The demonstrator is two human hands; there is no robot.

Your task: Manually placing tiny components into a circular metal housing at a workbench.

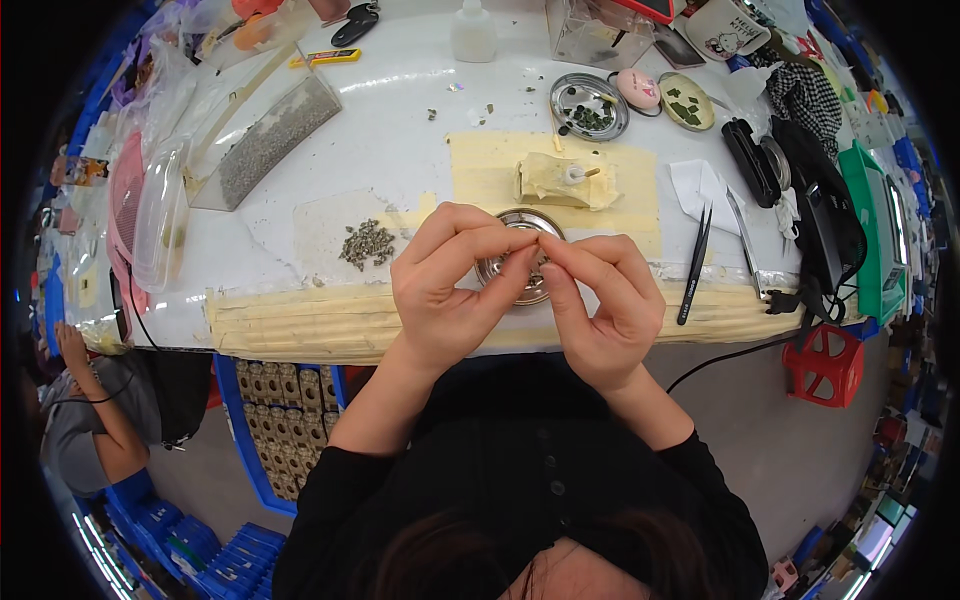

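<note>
My left hand and my right hand meet at the fingertips over a small round metal dish near the table's front edge. Thumb and forefinger of each are pinched together, and whatever lies between them is too small to make out. Some little pieces show in the dish, partly covered by my fingers. To the left of my left hand lies a pile of small grey-green metallic pieces on a clear sheet. Just beyond the dish, a tape-wrapped block carries a small white nozzle-like tip.
Black tweezers and a metal tool lie at right. Farther back are a dish of dark green pieces, a white squeeze bottle and a clear bin of grey granules. A co-worker's arm shows at left, beside a blue crate.
</note>
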